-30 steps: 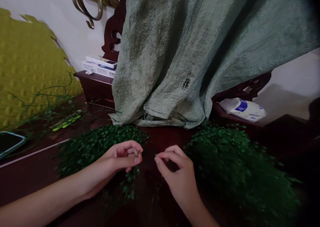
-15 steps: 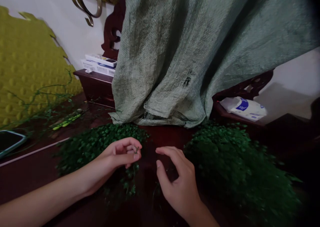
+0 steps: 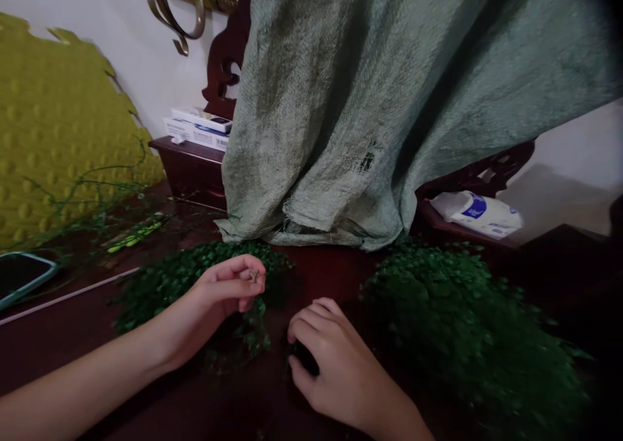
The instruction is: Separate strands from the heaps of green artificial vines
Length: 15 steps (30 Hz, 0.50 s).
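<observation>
Clearly, the left hand [image 3: 228,288] is pinched together, its thumb and bent fingers clamped on the thin stem of a leafy green sprig [image 3: 257,329], whose leaves hang below the fingers near the middle of the scene. To its right and a little nearer, the right hand [image 3: 331,357] is loosely curled, palm down, with thumb and forefinger slightly apart and a dark hollow between them; whether it touches the dark red tabletop [image 3: 318,266] beneath, I cannot tell. A heap of small-leaved greens [image 3: 165,282] lies just beyond the left forearm, partly hidden by it, and a larger leafy mound [image 3: 467,324] spreads to the right of the right hand, apart from it. On the far side, a grey-green woven sack [image 3: 331,110] drapes down behind both piles. Far left, loose green stems [image 3: 92,198] straggle before a yellow foam mat [image 3: 53,123]; far right, a white-and-blue soft pack [image 3: 479,214] lies beside the sack.
</observation>
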Available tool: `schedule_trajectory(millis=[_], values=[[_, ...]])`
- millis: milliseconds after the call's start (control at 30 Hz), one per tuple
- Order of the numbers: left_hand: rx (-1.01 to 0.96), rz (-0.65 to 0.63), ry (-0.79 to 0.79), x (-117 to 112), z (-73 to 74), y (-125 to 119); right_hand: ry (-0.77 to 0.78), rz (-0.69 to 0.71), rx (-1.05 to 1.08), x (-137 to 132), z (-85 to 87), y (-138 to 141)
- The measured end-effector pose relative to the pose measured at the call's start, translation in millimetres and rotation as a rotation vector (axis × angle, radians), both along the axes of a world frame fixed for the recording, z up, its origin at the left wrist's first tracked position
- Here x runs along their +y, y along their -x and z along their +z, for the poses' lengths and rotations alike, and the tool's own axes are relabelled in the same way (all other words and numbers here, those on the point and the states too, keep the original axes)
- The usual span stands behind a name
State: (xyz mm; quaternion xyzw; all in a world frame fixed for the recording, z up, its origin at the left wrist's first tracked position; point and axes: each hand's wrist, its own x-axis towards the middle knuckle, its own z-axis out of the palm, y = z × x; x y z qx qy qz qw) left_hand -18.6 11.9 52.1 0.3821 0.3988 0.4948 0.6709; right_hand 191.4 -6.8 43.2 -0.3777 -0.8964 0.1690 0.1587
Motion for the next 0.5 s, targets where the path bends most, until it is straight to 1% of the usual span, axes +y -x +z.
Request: schedule_trajectory(millis=[167,267,400,500], values=[[-0.006,-0.032,0.039,-1.7,-0.9,0.7,0.009,-0.029,-0.070,3.5,-4.5,-0.3],[-0.040,-0.098,0.077,-2.2,-0.8,1.8,0.007,-0.019,-0.080,4.0,-4.9,-1.8],[-0.173,-0.249,0.222,-1.5,1.2,2.2,0.018,0.012,-0.055,4.1,-5.7,-3.4],[-0.255,-0.265,0.321,-0.5,0.8,1.3,0.008,0.008,0.018,3.0,-2.4,-4.0]])
